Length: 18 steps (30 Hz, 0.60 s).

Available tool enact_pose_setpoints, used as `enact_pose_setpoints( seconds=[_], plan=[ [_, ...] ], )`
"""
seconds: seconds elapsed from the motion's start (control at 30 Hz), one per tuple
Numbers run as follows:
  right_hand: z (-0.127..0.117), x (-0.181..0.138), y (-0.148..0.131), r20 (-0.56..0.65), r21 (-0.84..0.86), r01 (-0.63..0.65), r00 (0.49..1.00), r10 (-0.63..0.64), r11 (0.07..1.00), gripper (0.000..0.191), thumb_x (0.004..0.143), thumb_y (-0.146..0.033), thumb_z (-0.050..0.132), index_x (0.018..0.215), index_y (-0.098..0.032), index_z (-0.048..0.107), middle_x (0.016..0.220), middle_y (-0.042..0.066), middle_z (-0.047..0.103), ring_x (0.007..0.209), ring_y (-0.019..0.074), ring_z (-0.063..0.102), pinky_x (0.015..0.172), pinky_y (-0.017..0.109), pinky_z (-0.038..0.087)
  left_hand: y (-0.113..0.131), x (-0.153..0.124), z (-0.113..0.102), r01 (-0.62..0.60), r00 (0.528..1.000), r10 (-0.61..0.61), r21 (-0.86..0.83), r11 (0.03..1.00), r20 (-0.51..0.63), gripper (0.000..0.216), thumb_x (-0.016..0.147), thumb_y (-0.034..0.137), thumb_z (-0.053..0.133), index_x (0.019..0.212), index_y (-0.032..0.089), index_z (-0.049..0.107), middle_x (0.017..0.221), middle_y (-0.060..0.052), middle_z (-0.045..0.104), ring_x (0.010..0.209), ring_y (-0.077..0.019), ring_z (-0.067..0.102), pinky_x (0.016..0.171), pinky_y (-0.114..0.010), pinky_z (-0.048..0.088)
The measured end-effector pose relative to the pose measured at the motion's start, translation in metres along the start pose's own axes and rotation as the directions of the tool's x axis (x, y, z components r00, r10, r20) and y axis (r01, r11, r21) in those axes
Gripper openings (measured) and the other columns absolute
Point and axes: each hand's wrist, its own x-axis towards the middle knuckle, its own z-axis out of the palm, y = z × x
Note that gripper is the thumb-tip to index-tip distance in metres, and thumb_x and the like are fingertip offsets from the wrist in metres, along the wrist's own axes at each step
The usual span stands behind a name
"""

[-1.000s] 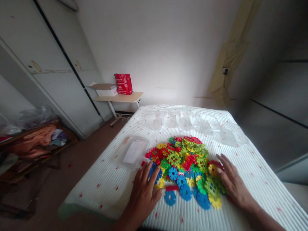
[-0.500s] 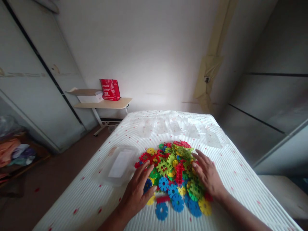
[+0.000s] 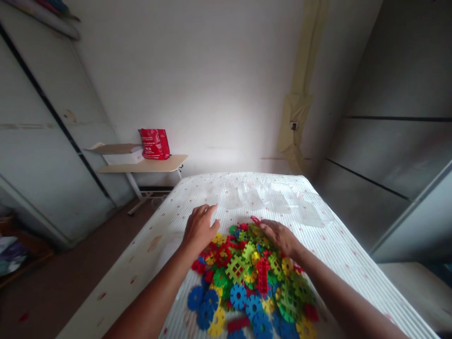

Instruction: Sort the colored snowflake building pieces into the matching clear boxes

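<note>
A heap of colourful plastic interlocking pieces (image 3: 247,278), round blue and yellow gears and square green and red grids, lies on a white ribbed bed cover (image 3: 353,263) with small red dots. My left hand (image 3: 199,228) reaches forward, palm down with fingers apart, at the heap's far left edge and holds nothing. My right hand (image 3: 278,234) lies flat on the far side of the heap, its fingertips beside a red piece (image 3: 254,219). Both forearms stretch over the near part of the heap.
Crumpled clear plastic bags (image 3: 261,197) lie at the bed's far end. A faint clear plastic box (image 3: 165,242) sits left of my left arm. A small side table (image 3: 148,165) with a red bag (image 3: 154,143) stands by the wall. Grey wardrobe doors (image 3: 42,155) line the left.
Both hands have moved forward from the near sides of the heap to its far edge. The view has shifted closer, so the heap sits lower in the picture.
</note>
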Motion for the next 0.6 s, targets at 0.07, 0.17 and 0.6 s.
enact_pose_setpoints(
  seconds=[0.07, 0.17, 0.6],
  plan=[
    [-0.007, 0.010, -0.006, -0.076, -0.194, -0.027, 0.997, 0.012, 0.981, 0.044, 0.095, -0.044, 0.034, 0.120, -0.019, 0.059, 0.118, 0.011, 0.063, 0.106, 0.0245, 0.057, 0.091, 0.037, 0.042, -0.003, 0.022, 0.006, 0.056, 0.991, -0.065, 0.080, 0.995, 0.113, 0.050, 0.081, 0.029, 0.050, 0.130, 0.020, 0.049, 0.120, -0.010, 0.057, 0.111, -0.0261, 0.050, 0.096, -0.037, 0.041],
    [-0.015, 0.037, -0.008, -0.119, -0.432, -0.031, 0.993, -0.023, 0.901, 0.034, 0.093, -0.025, 0.041, 0.121, -0.015, 0.057, 0.125, 0.013, 0.059, 0.109, 0.0246, 0.052, 0.088, 0.035, 0.040, 0.001, 0.045, 0.017, 0.090, 0.950, -0.136, 0.172, 0.981, 0.281, 0.064, 0.079, 0.024, 0.048, 0.141, 0.028, 0.035, 0.120, -0.011, 0.057, 0.111, -0.0281, 0.051, 0.091, -0.039, 0.041],
    [0.007, 0.093, -0.009, 0.090, -0.594, 0.114, 0.993, -0.076, 0.796, 0.025, 0.086, -0.011, 0.043, 0.085, -0.015, 0.067, 0.087, 0.012, 0.070, 0.092, 0.0244, 0.052, 0.072, 0.036, 0.029, 0.016, 0.076, 0.064, 0.181, 0.913, -0.229, 0.167, 0.969, 0.337, 0.033, 0.082, 0.033, 0.044, 0.111, 0.027, 0.059, 0.111, -0.012, 0.060, 0.107, -0.0297, 0.055, 0.087, -0.048, 0.038]
  ],
)
